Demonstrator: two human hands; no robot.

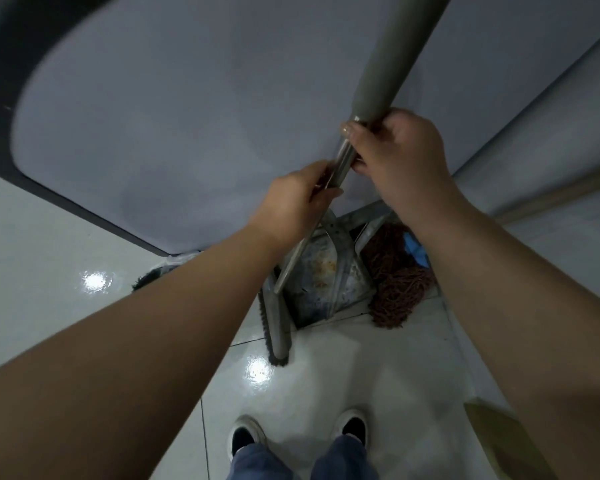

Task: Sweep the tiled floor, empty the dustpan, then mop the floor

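Observation:
Both hands grip one long metal broom handle [343, 157] with a grey sleeve on its upper part. My right hand [399, 150] holds it just below the sleeve; my left hand [298, 199] holds it lower down. The broom head [278, 327], grey with dark bristles, rests on the white tiled floor [326, 375]. Right behind it a dirty metal dustpan [326, 271] stands in the corner. A reddish-brown string mop head [395, 282] lies beside the dustpan to the right.
A large pale surface with a dark rounded edge [153, 116] fills the upper left. A wall [551, 140] runs along the right, with a wooden stick [551, 195] leaning on it. Something blue [416, 251] lies behind the mop. My shoes [246, 438] stand on the glossy tiles.

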